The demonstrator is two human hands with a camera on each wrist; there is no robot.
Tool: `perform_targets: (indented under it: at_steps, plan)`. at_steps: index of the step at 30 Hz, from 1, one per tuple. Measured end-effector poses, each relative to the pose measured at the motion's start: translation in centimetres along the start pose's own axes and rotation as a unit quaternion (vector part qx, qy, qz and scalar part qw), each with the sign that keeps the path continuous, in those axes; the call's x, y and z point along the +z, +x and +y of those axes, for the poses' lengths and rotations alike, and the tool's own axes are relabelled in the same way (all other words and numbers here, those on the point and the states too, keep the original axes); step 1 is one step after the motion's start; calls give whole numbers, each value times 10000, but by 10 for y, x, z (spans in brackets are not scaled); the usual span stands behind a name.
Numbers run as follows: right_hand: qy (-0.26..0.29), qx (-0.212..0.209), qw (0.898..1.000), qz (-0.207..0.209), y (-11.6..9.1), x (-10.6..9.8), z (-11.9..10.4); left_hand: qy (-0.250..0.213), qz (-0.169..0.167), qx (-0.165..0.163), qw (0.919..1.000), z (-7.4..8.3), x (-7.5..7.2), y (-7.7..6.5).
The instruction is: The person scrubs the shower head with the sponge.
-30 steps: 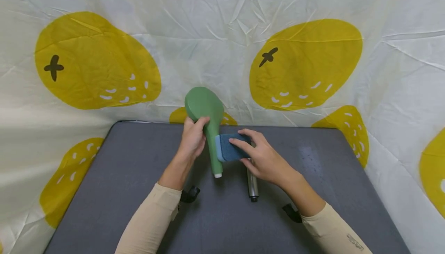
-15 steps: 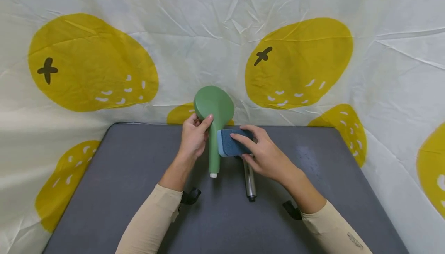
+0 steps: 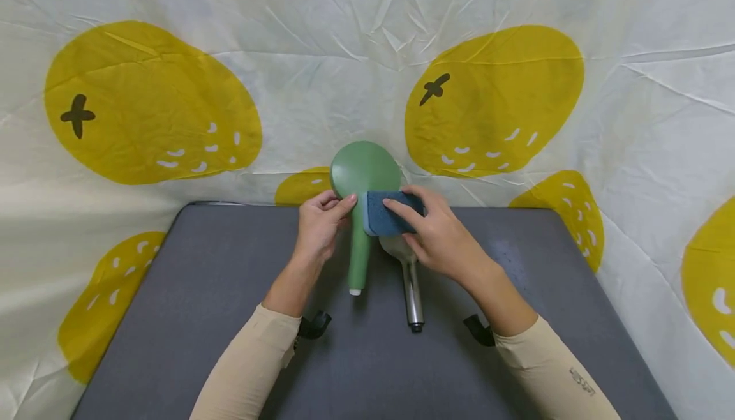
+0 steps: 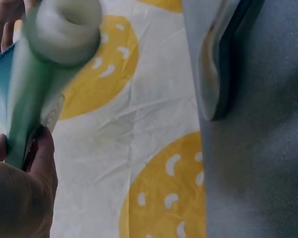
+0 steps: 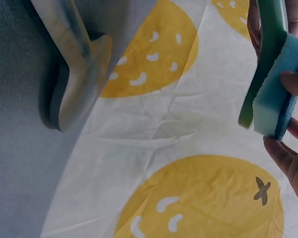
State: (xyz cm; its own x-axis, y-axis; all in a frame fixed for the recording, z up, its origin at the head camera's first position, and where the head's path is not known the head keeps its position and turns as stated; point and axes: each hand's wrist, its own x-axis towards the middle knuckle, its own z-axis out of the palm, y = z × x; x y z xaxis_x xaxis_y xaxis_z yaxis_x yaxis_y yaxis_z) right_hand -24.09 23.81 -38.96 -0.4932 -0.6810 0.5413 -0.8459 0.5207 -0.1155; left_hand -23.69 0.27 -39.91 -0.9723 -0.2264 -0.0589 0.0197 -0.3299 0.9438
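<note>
My left hand [image 3: 321,223] pinches a green handheld shower head [image 3: 358,260] where its handle meets the round head, thumb in front. The shower head is held upright above the table, its back toward me in the head view. In my right hand [image 3: 439,235] is a blue sponge [image 3: 390,214] with a dark scouring layer, gripped by fingertips and thumb. The sponge's light blue side touches the upper handle, as the right wrist view shows on the sponge [image 5: 273,99]. Blurred in the left wrist view, the green handle [image 4: 32,94] points its white end at the camera.
A silver handheld shower head [image 3: 412,289] lies on the dark grey table [image 3: 241,343], partly hidden behind the sponge and right hand. Behind the table hangs a white curtain [image 3: 333,88] with yellow fruit prints. Black straps [image 3: 314,325] hang at both wrists.
The green shower head has turned to stand more upright and shifted right. My right hand has raised the sponge along the handle toward the round head, uncovering more of the silver shower head.
</note>
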Motion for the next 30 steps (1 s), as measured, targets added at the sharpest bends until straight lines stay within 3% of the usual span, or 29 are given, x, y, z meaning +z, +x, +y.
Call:
perform_targets:
  at_steps: [6,13,16,22,30]
  plan:
    - [-41,-363,9988,-314,0,-5,-2,267,142,152,9994,0,0,2]
    - [59,-917,9877,-1264,-8,-10,-18,403,581,291,9971,-1,1,8]
    - [162,-1073,9828,-1491,-13,-10,-25,386,686,277,9965,-1,0,11]
    - [105,-1175,9827,-1428,-17,-11,-33,371,768,271,9960,1,-1,11]
    - [-548,-647,9918,-959,2,-12,-29,319,724,248,9966,1,2,7]
